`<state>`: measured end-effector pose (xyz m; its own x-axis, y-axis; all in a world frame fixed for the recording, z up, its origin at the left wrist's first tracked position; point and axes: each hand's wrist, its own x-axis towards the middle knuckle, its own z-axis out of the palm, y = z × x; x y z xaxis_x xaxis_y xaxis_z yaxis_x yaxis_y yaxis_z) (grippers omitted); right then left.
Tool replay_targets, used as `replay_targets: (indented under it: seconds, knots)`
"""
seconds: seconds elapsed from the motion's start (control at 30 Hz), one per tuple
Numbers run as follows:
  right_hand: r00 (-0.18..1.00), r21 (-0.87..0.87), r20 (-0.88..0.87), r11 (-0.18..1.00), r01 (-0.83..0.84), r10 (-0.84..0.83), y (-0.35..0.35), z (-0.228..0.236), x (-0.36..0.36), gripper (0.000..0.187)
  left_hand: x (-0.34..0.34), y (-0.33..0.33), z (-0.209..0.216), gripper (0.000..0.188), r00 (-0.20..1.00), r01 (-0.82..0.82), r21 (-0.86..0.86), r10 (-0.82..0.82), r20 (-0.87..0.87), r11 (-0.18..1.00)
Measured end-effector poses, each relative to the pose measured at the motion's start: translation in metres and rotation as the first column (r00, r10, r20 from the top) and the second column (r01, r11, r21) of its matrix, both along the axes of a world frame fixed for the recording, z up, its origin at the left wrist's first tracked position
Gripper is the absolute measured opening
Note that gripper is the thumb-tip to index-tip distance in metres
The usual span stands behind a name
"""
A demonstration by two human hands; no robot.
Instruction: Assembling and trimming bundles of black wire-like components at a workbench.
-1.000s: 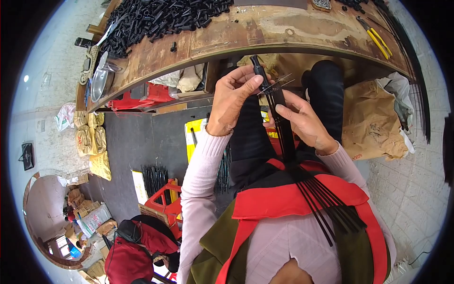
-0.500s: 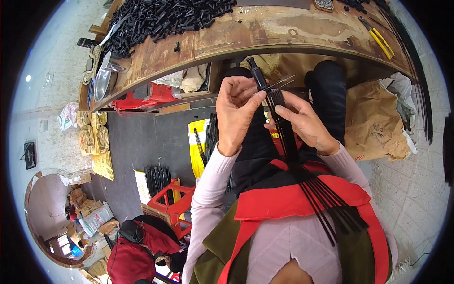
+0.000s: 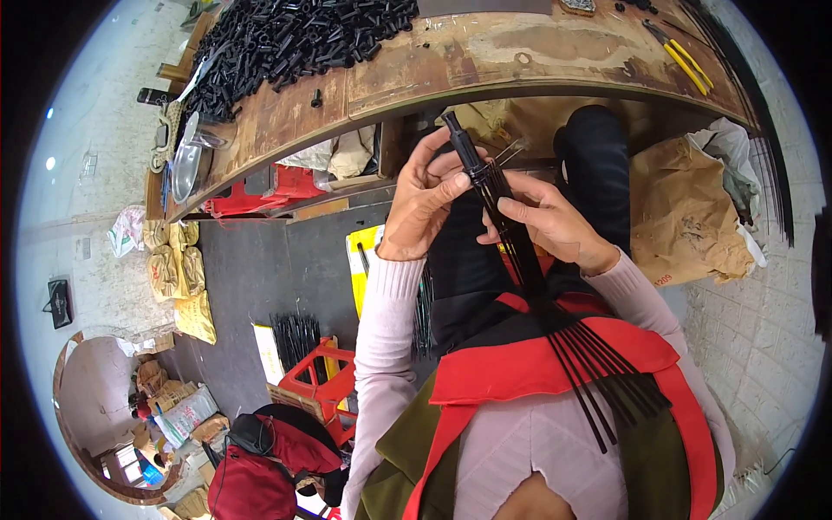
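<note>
Over my lap, the thumb and fingers of my left hand point(image 3: 420, 208) close around a black plastic tube, which looks like an umbrella runner point(image 3: 468, 156). It is tilted, with its narrow end pointing up and away from me. A bundle of thin black umbrella ribs point(image 3: 589, 351) fans from the tube's lower end across my lap and apron. My right hand point(image 3: 550, 221) grips these ribs just below the tube, thumb on top. Thin wire ends point(image 3: 513, 149) stick out between my hands; how they join the tube is hidden by my fingers.
The wooden bench point(image 3: 485, 52) ahead carries a heap of black plastic tubes point(image 3: 295, 43) and yellow-handled pliers point(image 3: 685, 65). A brown paper sack point(image 3: 685, 212) stands at right. On the left floor are a red stool point(image 3: 325, 377), rib bundles point(image 3: 299, 338) and a person in red point(image 3: 251, 485).
The black tube and my left hand have shifted slightly left, and more of the tube shows. The wire ends stick out less far. My right hand stays on the ribs.
</note>
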<state>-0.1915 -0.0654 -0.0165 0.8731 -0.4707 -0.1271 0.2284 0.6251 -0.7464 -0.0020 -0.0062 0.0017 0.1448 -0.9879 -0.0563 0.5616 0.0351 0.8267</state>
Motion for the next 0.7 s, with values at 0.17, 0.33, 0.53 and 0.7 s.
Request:
replay_targets:
  seconds: [0.17,0.33,0.53,0.7]
  knots:
    - [0.999,-0.048,0.008,0.998,0.044,-0.043,-0.003,0.002,0.001,0.031,0.001,-0.003,0.010,0.043,0.963,-0.017,0.105,-0.012,0.271,0.994]
    - [0.989,-0.282,0.055,0.948,0.146,-0.136,-0.002,0.010,0.014,0.033,-0.003,0.011,0.022,0.032,0.917,-0.104,0.029,0.085,0.390,0.994]
    - [0.968,-0.363,-0.002,0.902,0.234,-0.252,0.001,0.000,0.025,0.033,-0.009,0.014,0.025,0.030,0.941,-0.194,0.062,0.168,0.295,0.979]
    - [0.978,-0.311,0.070,0.927,0.208,-0.196,-0.010,-0.013,0.029,0.023,-0.005,0.007,0.027,0.033,0.970,-0.141,0.130,0.110,0.216,0.982]
